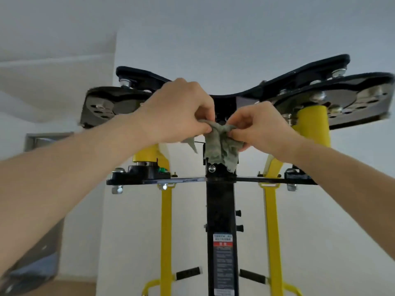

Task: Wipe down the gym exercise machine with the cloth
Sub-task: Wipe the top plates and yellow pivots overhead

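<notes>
Grey cloth, left hand, right hand pinching, maybe against post

wall: white, plain | ceiling: pale grey | far left: grey frame

A plain white-walled gym room, shown by the black-and-yellow exercise machine.

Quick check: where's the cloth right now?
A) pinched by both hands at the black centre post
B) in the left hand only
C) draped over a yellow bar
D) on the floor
A: the left hand and right hand both pinch the cloth, hanging before the black post.
</notes>
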`<state>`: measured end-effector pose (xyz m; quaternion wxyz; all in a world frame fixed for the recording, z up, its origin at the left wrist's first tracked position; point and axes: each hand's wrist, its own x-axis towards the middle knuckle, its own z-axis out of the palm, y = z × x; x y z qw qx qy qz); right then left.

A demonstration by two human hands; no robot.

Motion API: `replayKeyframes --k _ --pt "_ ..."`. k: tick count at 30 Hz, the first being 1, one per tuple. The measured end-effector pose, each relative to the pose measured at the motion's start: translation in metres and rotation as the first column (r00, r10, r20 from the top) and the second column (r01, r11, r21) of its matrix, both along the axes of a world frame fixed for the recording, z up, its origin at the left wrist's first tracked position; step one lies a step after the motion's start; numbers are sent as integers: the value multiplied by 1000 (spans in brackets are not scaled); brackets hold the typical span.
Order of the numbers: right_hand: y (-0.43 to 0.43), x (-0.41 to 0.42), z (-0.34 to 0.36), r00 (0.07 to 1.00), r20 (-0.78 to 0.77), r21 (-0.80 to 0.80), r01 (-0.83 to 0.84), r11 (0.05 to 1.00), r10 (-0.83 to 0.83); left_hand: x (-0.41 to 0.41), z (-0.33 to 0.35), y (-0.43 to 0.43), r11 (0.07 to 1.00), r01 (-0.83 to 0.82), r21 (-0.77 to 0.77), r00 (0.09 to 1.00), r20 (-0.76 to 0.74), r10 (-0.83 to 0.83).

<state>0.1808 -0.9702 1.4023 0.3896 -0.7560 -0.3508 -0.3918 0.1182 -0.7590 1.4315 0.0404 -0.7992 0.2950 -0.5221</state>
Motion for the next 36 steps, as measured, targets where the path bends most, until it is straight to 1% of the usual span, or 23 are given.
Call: replayKeyframes --k 2,4,6,9,11,14,16,18,21,23,25,26,28,29,31,33,34,36 --pt "-3 5 -30 989 47 -32 144 989 -143 12 -29 -7 1000 1 -18 1000 -6 -2" --pt "-5 10 -54 941 146 -89 318 944 -304 28 -54 -10 999 -32 -14 999 26 33" --pt "-7 18 -66 903 201 -136 409 903 -379 47 -72 -12 996 -85 -15 995 41 86" --pt "-2 37 -70 864 212 -282 502 818 -458 76 -84 -13 975 -223 -1 974 -49 223" --pt "6 52 -71 843 205 -362 537 762 -497 88 -87 -9 961 -277 2 955 -110 276" --pt "19 69 -72 819 208 -389 571 723 -535 97 -90 -5 957 -289 -32 949 -143 282" --pt "24 76 -73 824 207 -365 565 740 -527 98 -94 -6 948 -318 -15 941 -128 313" --pt "29 80 -78 839 236 -327 544 773 -490 101 -102 -6 942 -336 12 941 -50 336" --pt "39 84 -91 835 333 -275 529 802 -437 109 -116 -5 935 -351 38 928 147 343" --pt "43 84 -99 827 366 -230 525 820 -427 112 -125 -6 931 -359 61 910 247 334" --pt "42 83 -109 813 399 -167 519 838 -424 114 -134 -5 939 -327 104 902 332 277" --pt "39 83 -117 815 400 -131 505 853 -420 115 -140 -3 955 -272 122 908 360 213" --pt "32 86 -138 847 327 -57 460 886 -419 121 -156 -1 980 -137 145 929 363 76" --pt "27 88 -149 869 255 -25 444 896 -424 125 -165 -1 988 -74 136 944 328 26" --pt "19 95 -169 902 62 25 426 904 -427 133 -184 -2 998 33 57 981 191 -44" --pt "12 106 -178 902 -142 80 421 903 -408 144 -196 -4 990 73 -117 997 -2 -74" --pt "10 111 -179 892 -238 112 418 901 -384 151 -200 -5 972 71 -224 990 -101 -96" --pt "8 120 -178 865 -387 180 412 893 -321 165 -202 -10 900 68 -431 951 -245 -189"
